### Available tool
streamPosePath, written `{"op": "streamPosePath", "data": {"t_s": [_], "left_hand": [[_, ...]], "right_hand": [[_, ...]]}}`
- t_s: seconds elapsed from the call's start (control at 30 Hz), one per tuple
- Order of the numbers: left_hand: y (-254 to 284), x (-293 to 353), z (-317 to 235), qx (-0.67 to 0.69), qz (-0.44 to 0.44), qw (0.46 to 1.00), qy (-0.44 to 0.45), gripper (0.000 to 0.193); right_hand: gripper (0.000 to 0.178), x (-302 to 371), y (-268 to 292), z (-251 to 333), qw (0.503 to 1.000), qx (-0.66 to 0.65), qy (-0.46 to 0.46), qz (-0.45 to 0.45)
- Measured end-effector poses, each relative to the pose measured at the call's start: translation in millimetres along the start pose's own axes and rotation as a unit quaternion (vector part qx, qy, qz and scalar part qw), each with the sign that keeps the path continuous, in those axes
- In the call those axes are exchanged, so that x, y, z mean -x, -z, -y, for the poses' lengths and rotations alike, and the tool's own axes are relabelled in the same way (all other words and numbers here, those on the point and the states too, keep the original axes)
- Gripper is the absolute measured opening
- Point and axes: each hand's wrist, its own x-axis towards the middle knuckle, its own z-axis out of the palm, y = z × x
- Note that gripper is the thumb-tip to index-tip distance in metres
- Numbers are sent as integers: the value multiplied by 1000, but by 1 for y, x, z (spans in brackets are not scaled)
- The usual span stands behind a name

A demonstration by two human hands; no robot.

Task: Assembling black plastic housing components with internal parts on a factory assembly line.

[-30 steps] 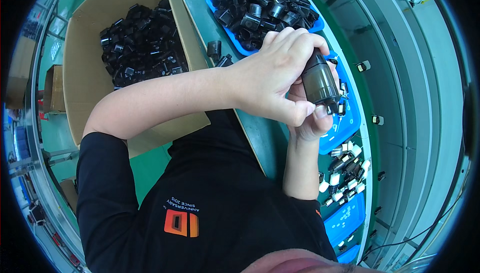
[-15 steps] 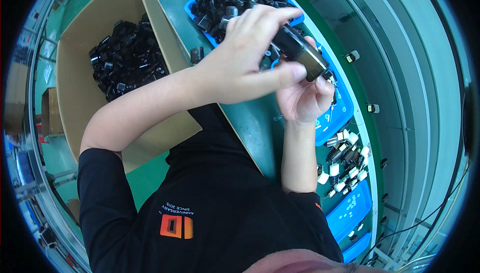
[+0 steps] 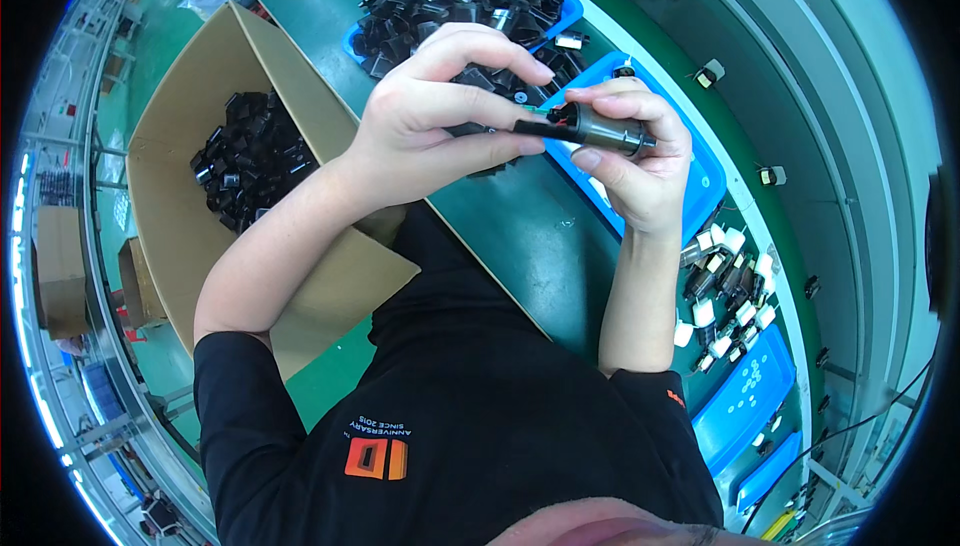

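Note:
In front of my chest, above the green bench, my right hand (image 3: 645, 161) grips a dark grey metal cylinder (image 3: 605, 131) that looks like a small motor, with a thin stub at its right end. My left hand (image 3: 435, 111) comes from the left and pinches a flat black piece (image 3: 545, 130) against the cylinder's left end between thumb and fingers. Between the two hands a bit of green and a red wire (image 3: 560, 118) show at that end. My left fingers partly hide the black piece, so its full shape cannot be made out.
A blue tray (image 3: 352, 44) heaped with black plastic housings stands beyond my left hand. Another blue tray (image 3: 712, 191) lies under my right hand. White-capped parts (image 3: 735, 291) cluster right of my forearm. An open cardboard box (image 3: 160, 176) holding black housings stands at left.
The smoky dark tube between my hands has given way to the grey metal cylinder and black piece in view. My left hand has drawn back left and turned; the right now grips the cylinder.

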Motion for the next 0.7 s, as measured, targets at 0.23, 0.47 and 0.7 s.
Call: {"op": "streamPosePath", "data": {"t_s": [0.23, 0.47, 0.7], "left_hand": [[4, 1, -4, 30, 63, 997, -45, 22], [13, -2, -11, -239, -4, 955, -175, 30], [25, 11, -6, -331, 65, 926, -169, 37]], "right_hand": [[38, 1, 7, 7, 992, 60, 39, 100], [34, -4, -22, 12, 970, -219, -101, -16], [27, -18, 20, 21, 981, 168, -92, -3]]}}
